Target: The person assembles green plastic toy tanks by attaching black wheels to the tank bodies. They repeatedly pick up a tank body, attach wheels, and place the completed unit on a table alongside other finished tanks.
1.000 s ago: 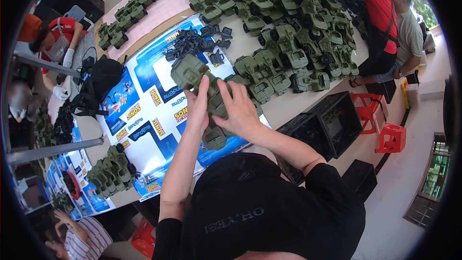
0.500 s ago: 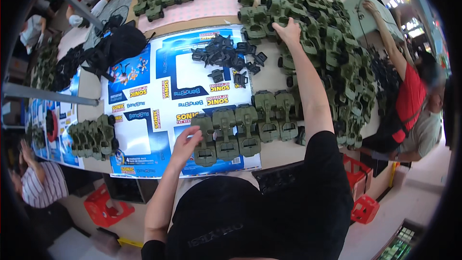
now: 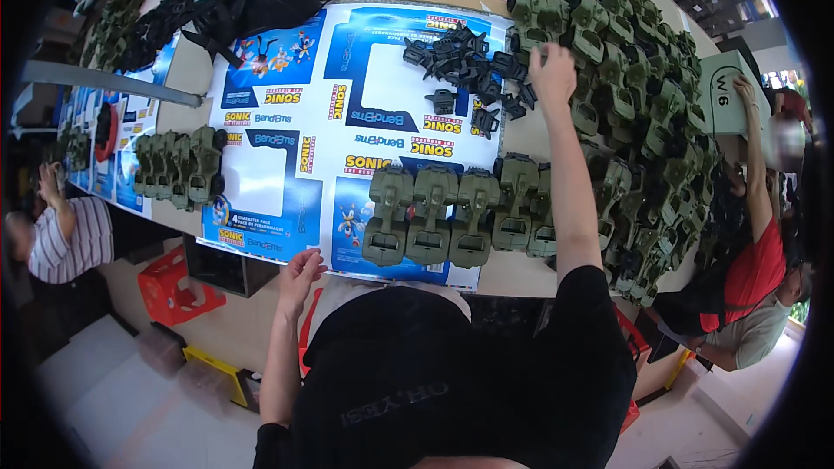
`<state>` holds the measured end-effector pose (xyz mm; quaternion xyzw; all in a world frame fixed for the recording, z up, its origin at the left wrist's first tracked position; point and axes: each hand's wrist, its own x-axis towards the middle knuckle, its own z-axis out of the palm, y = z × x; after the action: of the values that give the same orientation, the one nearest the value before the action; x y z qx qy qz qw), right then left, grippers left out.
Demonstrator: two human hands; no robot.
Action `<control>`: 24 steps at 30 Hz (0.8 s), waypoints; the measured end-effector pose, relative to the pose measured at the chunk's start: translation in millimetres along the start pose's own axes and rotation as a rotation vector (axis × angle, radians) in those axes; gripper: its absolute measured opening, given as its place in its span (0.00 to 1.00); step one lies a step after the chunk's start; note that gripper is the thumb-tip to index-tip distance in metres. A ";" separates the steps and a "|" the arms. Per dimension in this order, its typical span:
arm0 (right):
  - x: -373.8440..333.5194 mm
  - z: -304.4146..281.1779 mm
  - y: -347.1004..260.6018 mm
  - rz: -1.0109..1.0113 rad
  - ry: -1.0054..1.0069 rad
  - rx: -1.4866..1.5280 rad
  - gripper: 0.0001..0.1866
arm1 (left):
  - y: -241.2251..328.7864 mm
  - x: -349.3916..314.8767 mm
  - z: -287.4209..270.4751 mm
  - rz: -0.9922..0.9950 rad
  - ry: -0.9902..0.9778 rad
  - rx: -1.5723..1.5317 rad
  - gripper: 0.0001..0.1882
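We're apparently fetching trucks [image 3: 540, 10], right hand [image 3: 554, 78] half-curled (hold unclear), left hand [image 3: 302, 273] loosely open, empty; a firm pinch seems needed.

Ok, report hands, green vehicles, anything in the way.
Left hand looks empty, by the near edge of the table. Right hand at the piled green vehicles, grip unclear. Black parts lie beside that hand; nothing plainly blocking.
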<state>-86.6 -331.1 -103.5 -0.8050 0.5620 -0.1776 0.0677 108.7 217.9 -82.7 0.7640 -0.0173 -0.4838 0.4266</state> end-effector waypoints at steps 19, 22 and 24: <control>-53.8 44.2 -31.1 0.265 -0.726 0.019 0.79 | 247.0 260.1 165.4 1.134 -0.310 1.182 0.63; -61.8 46.5 -43.2 0.232 -0.727 0.039 0.79 | 259.5 280.7 180.2 1.095 -0.456 0.994 0.57; -70.6 42.8 -49.7 0.211 -0.700 0.099 0.77 | 266.2 294.3 174.0 1.086 -0.452 0.949 0.52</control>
<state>-48.9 -251.5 -142.7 -0.7502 0.5755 0.0896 0.3130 236.7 -191.0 -147.1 0.6319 -0.6848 -0.2912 0.2164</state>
